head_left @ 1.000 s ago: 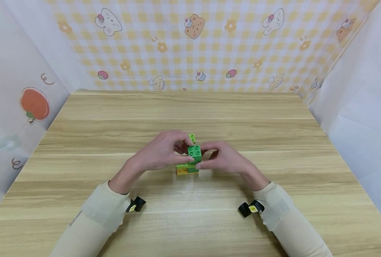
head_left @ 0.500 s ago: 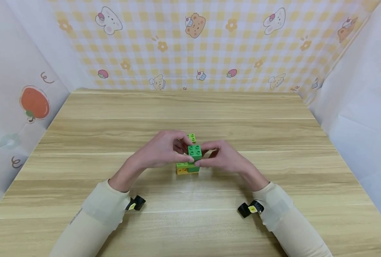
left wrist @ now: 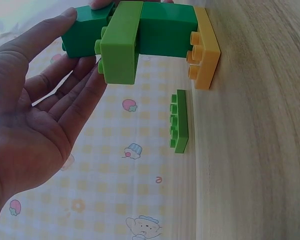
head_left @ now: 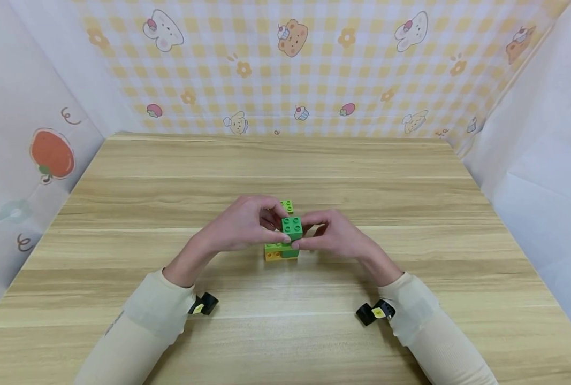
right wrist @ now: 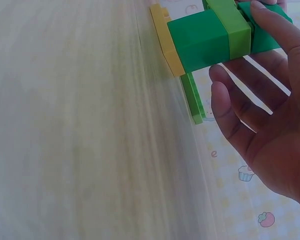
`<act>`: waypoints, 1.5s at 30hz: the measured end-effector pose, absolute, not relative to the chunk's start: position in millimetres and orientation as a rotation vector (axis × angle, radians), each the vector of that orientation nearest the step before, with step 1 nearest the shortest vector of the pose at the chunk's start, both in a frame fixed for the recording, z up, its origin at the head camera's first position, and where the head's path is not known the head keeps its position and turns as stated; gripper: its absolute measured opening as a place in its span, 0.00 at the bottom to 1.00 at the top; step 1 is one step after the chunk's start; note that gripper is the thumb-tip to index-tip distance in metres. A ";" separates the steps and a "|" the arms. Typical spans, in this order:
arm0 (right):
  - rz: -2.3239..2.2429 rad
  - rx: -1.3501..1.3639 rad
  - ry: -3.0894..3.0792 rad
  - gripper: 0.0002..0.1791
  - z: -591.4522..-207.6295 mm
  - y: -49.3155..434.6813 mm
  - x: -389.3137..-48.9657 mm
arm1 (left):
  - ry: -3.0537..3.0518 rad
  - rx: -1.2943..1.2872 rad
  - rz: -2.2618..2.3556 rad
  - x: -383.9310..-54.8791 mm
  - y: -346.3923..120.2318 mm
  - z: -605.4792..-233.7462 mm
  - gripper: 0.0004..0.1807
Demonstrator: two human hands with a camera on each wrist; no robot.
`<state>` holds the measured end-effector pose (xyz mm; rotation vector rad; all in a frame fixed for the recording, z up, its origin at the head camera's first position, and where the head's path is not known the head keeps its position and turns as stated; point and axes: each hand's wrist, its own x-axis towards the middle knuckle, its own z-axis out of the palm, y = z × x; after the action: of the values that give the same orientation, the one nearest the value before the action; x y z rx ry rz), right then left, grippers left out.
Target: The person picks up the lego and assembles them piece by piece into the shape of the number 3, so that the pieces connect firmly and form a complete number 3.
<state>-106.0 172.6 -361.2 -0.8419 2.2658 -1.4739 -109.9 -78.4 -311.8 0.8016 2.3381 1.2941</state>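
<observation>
In the head view, a small stack of toy building blocks stands in the middle of the table. An orange plate-like block (left wrist: 207, 50) forms its base, under a dark green block (left wrist: 167, 30). Across that lies a lime green block (left wrist: 121, 47), its studs sticking out past one side. On top is a second dark green block (head_left: 292, 227) with round studs. My left hand (head_left: 239, 224) pinches this top block between thumb and fingers from the left. From the right, my right hand (head_left: 335, 235) grips the same block, thumb on its near side.
Behind the stack, a flat lime green block (left wrist: 180, 122) lies on the wooden table (head_left: 285, 342), partly hidden by my left hand in the head view. A yellow checked cloth (head_left: 266, 53) hangs beyond the far edge, with white sheets at both sides.
My right thumb has shifted slightly up along the near side of the top green block. Otherwise both hands and the stack stay nearly in place.
</observation>
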 end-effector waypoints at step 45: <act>-1.416 -0.833 2.366 0.09 -362.8 172.7 -105.1 | 2.419 0.941 1.161 -112.2 -77.6 -312.7 0.15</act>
<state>-105.1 172.7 -362.8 -0.8332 2.3657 -1.4160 -112.2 -77.6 -312.7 0.9408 2.4190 1.1611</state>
